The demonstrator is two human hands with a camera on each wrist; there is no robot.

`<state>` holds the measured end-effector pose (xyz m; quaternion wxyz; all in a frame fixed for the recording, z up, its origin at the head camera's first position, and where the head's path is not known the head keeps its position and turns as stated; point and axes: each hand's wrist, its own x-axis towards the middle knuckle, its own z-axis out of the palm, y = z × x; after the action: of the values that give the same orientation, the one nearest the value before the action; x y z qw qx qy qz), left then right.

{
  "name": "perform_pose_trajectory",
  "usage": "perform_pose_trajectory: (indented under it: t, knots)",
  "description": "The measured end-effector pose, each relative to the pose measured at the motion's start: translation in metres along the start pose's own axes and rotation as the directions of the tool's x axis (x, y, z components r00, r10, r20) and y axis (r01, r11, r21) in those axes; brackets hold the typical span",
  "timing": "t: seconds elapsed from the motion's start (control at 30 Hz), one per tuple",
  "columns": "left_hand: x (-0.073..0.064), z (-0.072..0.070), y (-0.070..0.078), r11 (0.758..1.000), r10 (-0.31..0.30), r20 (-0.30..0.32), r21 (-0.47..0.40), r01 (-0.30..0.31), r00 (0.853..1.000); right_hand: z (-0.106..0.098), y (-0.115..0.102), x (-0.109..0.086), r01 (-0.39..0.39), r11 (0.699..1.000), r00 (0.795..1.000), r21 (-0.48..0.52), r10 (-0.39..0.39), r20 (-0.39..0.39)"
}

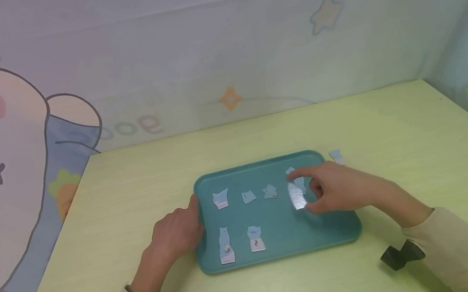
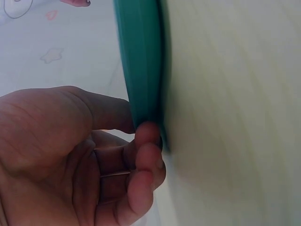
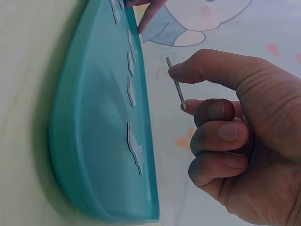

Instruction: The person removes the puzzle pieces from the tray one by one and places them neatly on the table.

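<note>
A teal tray (image 1: 278, 237) lies on the table with several flat, irregular pieces on it, printed light blue and white like a cut-up picture. My left hand (image 1: 178, 233) grips the tray's left rim; the left wrist view shows the thumb on one side of the rim (image 2: 141, 61) and curled fingers on the other. Between thumb and index finger, my right hand (image 1: 346, 186) pinches a thin piece (image 3: 176, 84) by its ends, above the tray's right part. In the head view this held piece (image 1: 297, 196) looks pale and glossy, partly covering another piece (image 1: 300, 182) behind it.
On the tray, pieces lie in a back row, including one at the left (image 1: 221, 199), and two stand in front: a tall one (image 1: 225, 246) and a shorter one (image 1: 256, 238). Another piece (image 1: 336, 155) lies on the table (image 1: 381, 130) beyond the tray's right edge. A printed cloth (image 1: 197, 43) hangs behind.
</note>
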<state>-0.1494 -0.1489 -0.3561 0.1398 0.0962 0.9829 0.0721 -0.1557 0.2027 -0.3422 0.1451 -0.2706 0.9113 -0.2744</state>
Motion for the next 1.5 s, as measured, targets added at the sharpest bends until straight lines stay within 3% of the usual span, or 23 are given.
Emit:
perform_pose_trajectory:
  t: [1.17, 1.5]
  knots:
    - [0.0, 0.002, -0.001, 1.0, 0.021, -0.012, 0.01, -0.021, 1.0, -0.014, 0.013, -0.005, 0.01, 1.0, 0.999, -0.027, -0.011, -0.051]
    - [0.0, 0.001, 0.0, 1.0, 0.024, -0.015, 0.006, -0.024, 1.0, -0.017, 0.014, -0.005, 0.001, 1.0, 0.999, 0.009, 0.0, -0.051]
